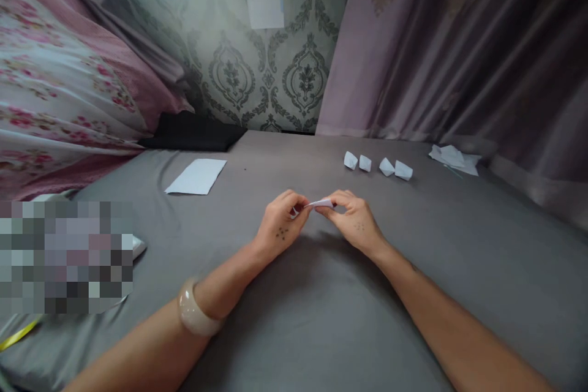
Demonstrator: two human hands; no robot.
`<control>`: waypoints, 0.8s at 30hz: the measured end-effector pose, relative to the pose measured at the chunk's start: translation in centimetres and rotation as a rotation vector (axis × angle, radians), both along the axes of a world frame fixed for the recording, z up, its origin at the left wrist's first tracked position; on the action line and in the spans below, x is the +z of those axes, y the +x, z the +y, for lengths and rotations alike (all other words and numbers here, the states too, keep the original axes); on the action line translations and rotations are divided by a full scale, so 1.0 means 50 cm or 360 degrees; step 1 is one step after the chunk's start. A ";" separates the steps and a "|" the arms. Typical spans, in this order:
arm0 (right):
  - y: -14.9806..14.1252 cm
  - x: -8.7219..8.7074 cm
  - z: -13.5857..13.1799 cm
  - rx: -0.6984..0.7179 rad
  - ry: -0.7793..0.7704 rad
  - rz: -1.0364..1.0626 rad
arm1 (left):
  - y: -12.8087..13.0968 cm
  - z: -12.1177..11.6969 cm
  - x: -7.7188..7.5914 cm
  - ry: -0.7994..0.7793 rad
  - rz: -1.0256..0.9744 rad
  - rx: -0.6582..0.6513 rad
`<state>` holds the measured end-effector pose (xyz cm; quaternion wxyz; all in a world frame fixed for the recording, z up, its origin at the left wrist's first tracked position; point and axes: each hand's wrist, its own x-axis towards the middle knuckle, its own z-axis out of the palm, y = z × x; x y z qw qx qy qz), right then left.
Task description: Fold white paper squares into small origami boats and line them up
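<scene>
Grey-sheeted bed (294, 331) beneath everything, with damask wallpaper (229, 30) behind, a mauve curtain (459, 43) to the right and a floral quilt (55, 61) to the left. On the bed's far part, a flat white paper sheet (197, 176) left of centre; right of centre, four small folded paper pieces (377, 165) in a row, then a crumpled paper heap (454, 158) beyond them. Mid-bed, left hand (280, 223) and right hand (356, 223) close together, fingers closed, both pinching one small folded paper (320, 203) between them, just over the sheet. Cream bangle (195, 307) around the left wrist.
</scene>
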<state>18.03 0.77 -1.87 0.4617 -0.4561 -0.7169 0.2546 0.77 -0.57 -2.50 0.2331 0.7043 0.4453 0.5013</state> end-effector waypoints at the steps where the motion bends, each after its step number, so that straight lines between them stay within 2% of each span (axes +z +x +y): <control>1: 0.002 0.000 0.000 0.0015 0.0003 0.0012 | -0.001 0.001 0.002 0.0043 -0.0024 -0.0020; 3: 0.003 -0.001 -0.001 0.0039 -0.0081 0.0157 | -0.001 0.005 0.005 -0.0017 -0.0151 -0.0106; 6: -0.001 -0.007 -0.002 0.0128 -0.0338 0.0440 | 0.000 0.010 0.003 -0.0173 -0.0404 -0.0275; 8: -0.003 -0.010 -0.003 0.0151 -0.0435 0.0479 | 0.002 0.013 -0.003 -0.0286 -0.0524 -0.0330; 10: -0.005 -0.010 -0.004 0.0072 -0.0319 0.0361 | 0.003 0.013 -0.010 -0.0390 -0.0555 -0.0336; 12: -0.005 -0.007 -0.006 -0.0002 -0.0063 0.0201 | 0.003 0.011 -0.015 -0.0396 -0.0457 -0.0328; 15: -0.002 -0.001 -0.010 0.0100 0.0146 0.0069 | 0.000 0.008 -0.014 -0.0299 -0.0220 -0.0271; 17: 0.001 0.001 -0.011 0.0130 0.0084 0.0087 | -0.001 0.008 -0.009 -0.0338 -0.0250 -0.0285; 21: 0.009 0.004 -0.009 0.0042 -0.0229 0.0266 | 0.002 0.012 -0.004 -0.0574 -0.0517 -0.0448; 24: 0.018 0.006 -0.003 0.0173 -0.0255 0.0129 | 0.001 0.018 -0.007 -0.0532 -0.0366 -0.0350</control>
